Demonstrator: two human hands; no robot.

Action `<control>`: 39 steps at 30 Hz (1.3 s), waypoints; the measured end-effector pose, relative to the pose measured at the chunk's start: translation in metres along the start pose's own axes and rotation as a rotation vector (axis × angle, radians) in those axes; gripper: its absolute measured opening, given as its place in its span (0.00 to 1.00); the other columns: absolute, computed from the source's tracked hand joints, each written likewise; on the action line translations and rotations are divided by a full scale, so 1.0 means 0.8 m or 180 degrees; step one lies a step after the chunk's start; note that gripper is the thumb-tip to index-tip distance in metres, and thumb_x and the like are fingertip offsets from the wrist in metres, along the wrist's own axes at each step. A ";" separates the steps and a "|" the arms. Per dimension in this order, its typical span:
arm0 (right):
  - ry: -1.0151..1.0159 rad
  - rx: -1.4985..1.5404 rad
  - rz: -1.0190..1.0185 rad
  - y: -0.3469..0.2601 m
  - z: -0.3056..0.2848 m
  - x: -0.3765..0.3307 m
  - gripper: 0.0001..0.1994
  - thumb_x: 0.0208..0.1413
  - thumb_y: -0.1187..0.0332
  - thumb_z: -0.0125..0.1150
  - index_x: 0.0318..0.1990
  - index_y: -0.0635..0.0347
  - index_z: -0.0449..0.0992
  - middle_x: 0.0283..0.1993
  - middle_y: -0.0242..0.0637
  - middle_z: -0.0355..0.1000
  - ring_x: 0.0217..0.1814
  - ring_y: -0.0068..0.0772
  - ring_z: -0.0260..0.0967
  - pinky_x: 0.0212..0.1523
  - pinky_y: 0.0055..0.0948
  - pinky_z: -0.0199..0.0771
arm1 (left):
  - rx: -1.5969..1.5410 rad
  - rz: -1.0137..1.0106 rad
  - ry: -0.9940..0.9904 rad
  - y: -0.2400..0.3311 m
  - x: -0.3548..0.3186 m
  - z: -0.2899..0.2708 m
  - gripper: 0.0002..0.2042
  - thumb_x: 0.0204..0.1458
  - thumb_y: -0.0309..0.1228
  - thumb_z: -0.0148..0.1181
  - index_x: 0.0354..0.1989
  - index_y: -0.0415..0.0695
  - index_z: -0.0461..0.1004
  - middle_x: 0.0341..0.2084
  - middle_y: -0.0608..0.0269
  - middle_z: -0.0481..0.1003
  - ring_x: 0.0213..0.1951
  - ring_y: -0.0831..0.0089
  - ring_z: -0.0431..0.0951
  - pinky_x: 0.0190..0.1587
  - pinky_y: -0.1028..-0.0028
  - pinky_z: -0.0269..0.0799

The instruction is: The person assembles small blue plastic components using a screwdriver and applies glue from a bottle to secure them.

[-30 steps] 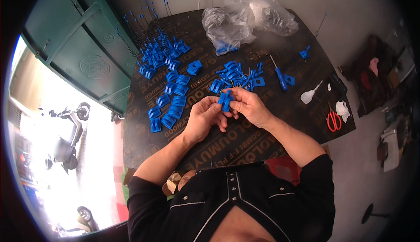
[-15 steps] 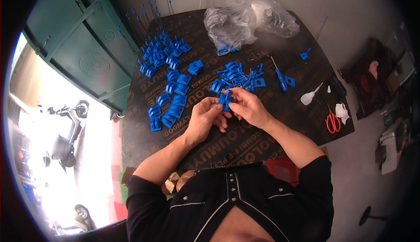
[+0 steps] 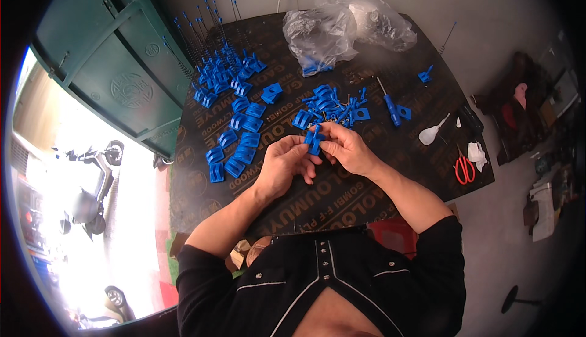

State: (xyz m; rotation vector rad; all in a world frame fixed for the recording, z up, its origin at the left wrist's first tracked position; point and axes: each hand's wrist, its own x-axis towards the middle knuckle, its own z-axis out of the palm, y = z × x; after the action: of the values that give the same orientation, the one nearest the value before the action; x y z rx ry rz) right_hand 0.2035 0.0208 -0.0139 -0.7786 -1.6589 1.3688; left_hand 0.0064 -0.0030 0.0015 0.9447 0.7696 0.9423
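A small blue plastic part [image 3: 314,140] with a raised stem is pinched between my two hands above the middle of the dark table. My left hand [image 3: 284,165] grips its left side with thumb and forefinger, the other fingers curled below. On its right side, the thumb and fingertips of my right hand [image 3: 347,148] close on it. Just beyond my hands lies a pile of loose blue parts [image 3: 329,104] with small screws among them. Several curved blue pieces [image 3: 246,140] stand in rows left of my left hand.
Blue parts with upright black springs [image 3: 220,71] crowd the far left. Clear plastic bags [image 3: 348,26] lie at the back. Rightward are a blue screwdriver [image 3: 390,106], a white squeeze bottle [image 3: 432,132], red-handled scissors [image 3: 464,169] and a crumpled white tissue [image 3: 478,156]. The table [image 3: 342,206] ends near my body.
Both hands keep hold of the blue part in nearly the same place. The part and fingers shift only very slightly.
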 end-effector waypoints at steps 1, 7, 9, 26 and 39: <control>0.0005 0.0000 -0.0005 0.001 0.000 0.000 0.14 0.62 0.70 0.55 0.54 0.62 0.68 0.30 0.26 0.70 0.25 0.12 0.62 0.24 0.16 0.64 | -0.0051 -0.0043 -0.0020 0.000 0.000 -0.001 0.11 0.62 0.30 0.47 0.44 0.32 0.65 0.28 0.48 0.76 0.20 0.69 0.77 0.22 0.74 0.75; 0.0043 0.0026 -0.0113 -0.002 0.000 0.001 0.15 0.62 0.69 0.54 0.54 0.62 0.69 0.29 0.26 0.69 0.24 0.13 0.62 0.24 0.16 0.65 | -0.0236 -0.0104 -0.0118 0.001 0.001 -0.005 0.11 0.62 0.30 0.48 0.43 0.33 0.66 0.26 0.48 0.76 0.20 0.68 0.76 0.21 0.73 0.75; 0.0017 0.0063 -0.0103 0.000 -0.001 0.001 0.15 0.62 0.69 0.54 0.54 0.63 0.69 0.29 0.26 0.70 0.24 0.13 0.62 0.24 0.16 0.65 | -0.0248 -0.0109 -0.0120 0.001 0.002 -0.006 0.11 0.62 0.30 0.47 0.43 0.33 0.66 0.26 0.48 0.76 0.20 0.68 0.76 0.21 0.73 0.75; -0.0088 0.0039 -0.0032 0.000 -0.002 0.000 0.17 0.62 0.72 0.52 0.57 0.62 0.67 0.29 0.26 0.69 0.25 0.13 0.62 0.25 0.16 0.65 | -0.0090 -0.0006 -0.0012 -0.004 0.003 -0.005 0.11 0.61 0.29 0.48 0.44 0.33 0.66 0.27 0.49 0.76 0.20 0.69 0.76 0.20 0.74 0.75; 0.0436 0.0421 0.0416 -0.010 0.007 -0.003 0.10 0.61 0.68 0.56 0.44 0.65 0.76 0.28 0.27 0.71 0.21 0.11 0.63 0.17 0.14 0.62 | 0.0234 -0.0012 0.0130 -0.001 -0.001 0.009 0.12 0.62 0.27 0.48 0.45 0.29 0.63 0.28 0.47 0.76 0.21 0.69 0.77 0.20 0.76 0.76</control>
State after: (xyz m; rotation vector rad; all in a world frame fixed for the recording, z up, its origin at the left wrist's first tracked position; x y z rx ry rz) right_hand 0.2000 0.0145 -0.0072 -0.8951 -1.4178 1.4654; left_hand 0.0126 -0.0066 0.0037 0.9900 0.8451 0.9376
